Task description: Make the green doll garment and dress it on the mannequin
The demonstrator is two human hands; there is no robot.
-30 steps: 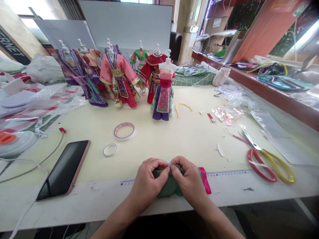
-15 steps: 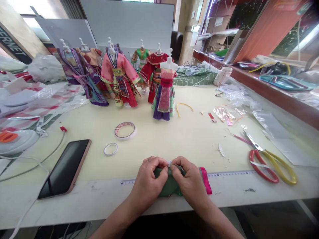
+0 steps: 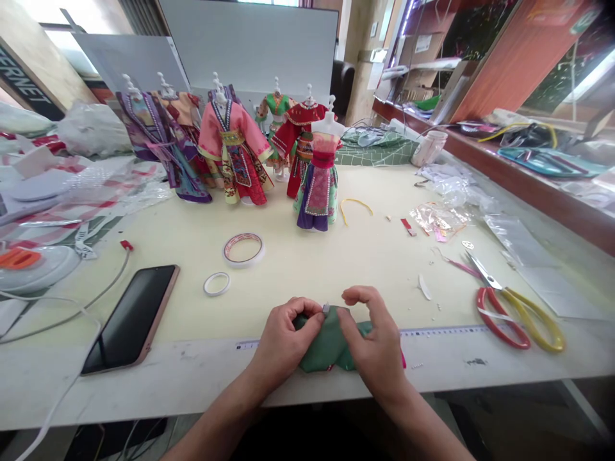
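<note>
Green cloth lies bunched at the table's front edge, with a bit of pink trim showing past its right side. My left hand pinches the cloth's top edge between thumb and index finger. Right beside that pinch, a small whitish strip stands up from the edge. Over the right part of the cloth is my right hand, its index finger lifted away from the thumb. The thumb tip rests at the cloth's upper edge; the other fingers are partly hidden.
Dressed doll forms stand at the back. Tape rolls and a phone lie to the left. Scissors lie at right, near scattered beads and a white scrap. A ruler runs along the front edge.
My right thumb and index finger have come apart, leaving the whitish strip. More of the green cloth shows between the hands, and less of the pink trim. My left hand still pinches.
</note>
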